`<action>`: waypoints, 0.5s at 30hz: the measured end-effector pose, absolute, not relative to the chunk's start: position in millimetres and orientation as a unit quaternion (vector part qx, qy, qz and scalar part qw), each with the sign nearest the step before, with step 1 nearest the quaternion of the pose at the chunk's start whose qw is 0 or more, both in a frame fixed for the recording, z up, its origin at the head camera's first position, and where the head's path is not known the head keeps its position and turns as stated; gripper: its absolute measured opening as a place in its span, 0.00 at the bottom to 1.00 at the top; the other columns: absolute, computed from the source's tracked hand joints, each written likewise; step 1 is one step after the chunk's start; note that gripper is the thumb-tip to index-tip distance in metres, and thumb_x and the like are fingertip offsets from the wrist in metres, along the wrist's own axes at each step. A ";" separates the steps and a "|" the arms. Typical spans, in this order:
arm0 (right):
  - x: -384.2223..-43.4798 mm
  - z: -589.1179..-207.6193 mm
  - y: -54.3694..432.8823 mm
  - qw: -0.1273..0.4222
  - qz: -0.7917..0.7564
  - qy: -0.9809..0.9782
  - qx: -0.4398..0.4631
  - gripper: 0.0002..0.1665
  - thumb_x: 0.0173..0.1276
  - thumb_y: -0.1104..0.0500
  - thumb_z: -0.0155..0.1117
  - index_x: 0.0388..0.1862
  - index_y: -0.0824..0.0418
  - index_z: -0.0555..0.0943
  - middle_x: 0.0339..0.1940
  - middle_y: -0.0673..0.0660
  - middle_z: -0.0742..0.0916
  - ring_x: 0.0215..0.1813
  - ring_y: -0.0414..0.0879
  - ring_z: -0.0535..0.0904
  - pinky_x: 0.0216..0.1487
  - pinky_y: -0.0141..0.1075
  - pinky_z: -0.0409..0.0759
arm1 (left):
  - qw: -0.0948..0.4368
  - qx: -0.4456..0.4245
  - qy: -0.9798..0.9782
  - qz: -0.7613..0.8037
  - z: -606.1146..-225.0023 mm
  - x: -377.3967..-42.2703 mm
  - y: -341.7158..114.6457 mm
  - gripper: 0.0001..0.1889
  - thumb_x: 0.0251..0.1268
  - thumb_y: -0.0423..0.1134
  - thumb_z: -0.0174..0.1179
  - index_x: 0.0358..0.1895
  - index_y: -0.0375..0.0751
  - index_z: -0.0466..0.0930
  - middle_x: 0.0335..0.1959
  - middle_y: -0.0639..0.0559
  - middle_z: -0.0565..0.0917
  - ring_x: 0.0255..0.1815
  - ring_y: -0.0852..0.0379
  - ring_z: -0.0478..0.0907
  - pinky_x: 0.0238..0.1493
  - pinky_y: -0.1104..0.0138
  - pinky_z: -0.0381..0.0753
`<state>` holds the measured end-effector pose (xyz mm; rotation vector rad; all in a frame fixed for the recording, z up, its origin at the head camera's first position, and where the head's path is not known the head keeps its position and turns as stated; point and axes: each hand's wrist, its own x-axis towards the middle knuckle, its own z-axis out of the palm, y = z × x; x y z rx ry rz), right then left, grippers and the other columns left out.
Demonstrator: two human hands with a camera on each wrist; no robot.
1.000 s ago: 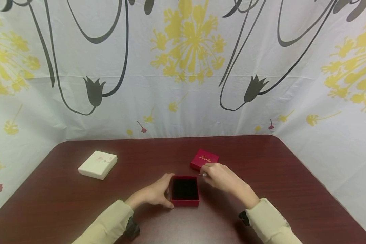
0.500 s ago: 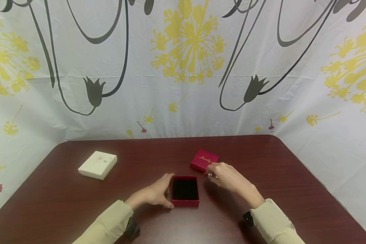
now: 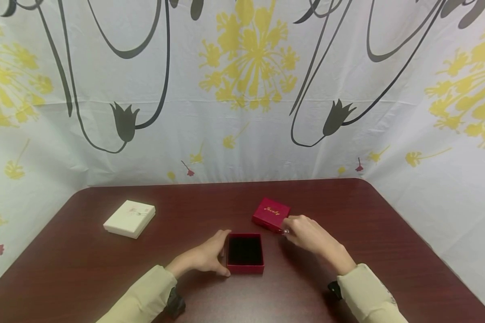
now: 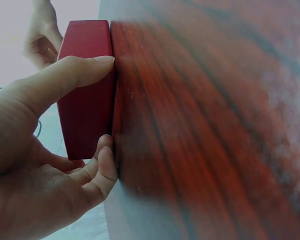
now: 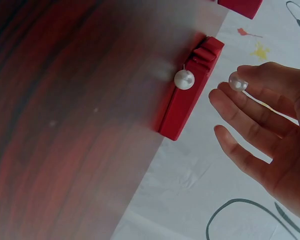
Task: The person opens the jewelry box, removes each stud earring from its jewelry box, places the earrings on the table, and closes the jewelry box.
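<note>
A square red jewellery box (image 3: pixel 245 268) with a black lining stands uncovered on the table. My left hand (image 3: pixel 203 252) holds it by its left side. In the left wrist view my thumb lies on one red wall (image 4: pixel 87 115) and the fingertips bend near its lower end. Between the right hand's (image 3: pixel 309 235) thumb and fingers is a pearl bead (image 5: pixel 238 81), pinched at the tips. A second pearl (image 5: pixel 184 79), with a thin post, shows before the red lid (image 5: pixel 182 107) with a bow; whether they touch I cannot tell. Gold lettering marks the lid's top (image 3: pixel 271 211).
A flat white box (image 3: pixel 130 218) lies at the left of the dark wooden table (image 3: pixel 194 202). Behind the table hangs a white cloth (image 3: pixel 210 157) with grey and yellow flower prints. Dark wrist straps sit at both sleeves.
My right hand has moved to the right, away from the jewellery box and along the front of the red lid, with the pearl pinched. The left hand has stayed in place.
</note>
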<state>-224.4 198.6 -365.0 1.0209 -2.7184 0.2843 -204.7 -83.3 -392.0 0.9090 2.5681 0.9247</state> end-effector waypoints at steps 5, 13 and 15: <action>-225.8 -366.5 203.0 0.118 0.105 -0.927 0.341 0.06 0.49 0.66 0.67 0.25 0.60 0.78 0.21 0.49 0.80 0.23 0.38 0.74 0.26 0.30 0.74 | 0.130 0.315 0.884 0.319 -392.8 -204.8 -83.7 0.52 0.35 0.35 0.72 0.63 0.22 0.47 0.33 0.51 0.65 0.29 0.60 0.65 0.35 0.70 0.67; -229.3 -370.3 212.4 0.104 0.098 -0.937 0.319 0.06 0.48 0.66 0.67 0.26 0.61 0.79 0.22 0.49 0.81 0.23 0.37 0.74 0.26 0.29 0.75 | 0.131 0.316 0.884 0.318 -393.4 -205.1 -84.1 0.51 0.35 0.35 0.72 0.63 0.22 0.47 0.34 0.51 0.65 0.29 0.60 0.65 0.34 0.71 0.67; -230.0 -371.0 214.7 0.100 0.100 -0.938 0.316 0.05 0.48 0.67 0.67 0.25 0.60 0.79 0.22 0.49 0.80 0.24 0.38 0.74 0.26 0.29 0.75 | 0.132 0.315 0.884 0.319 -393.4 -205.2 -84.1 0.52 0.35 0.35 0.72 0.63 0.22 0.47 0.34 0.51 0.65 0.29 0.60 0.65 0.35 0.70 0.67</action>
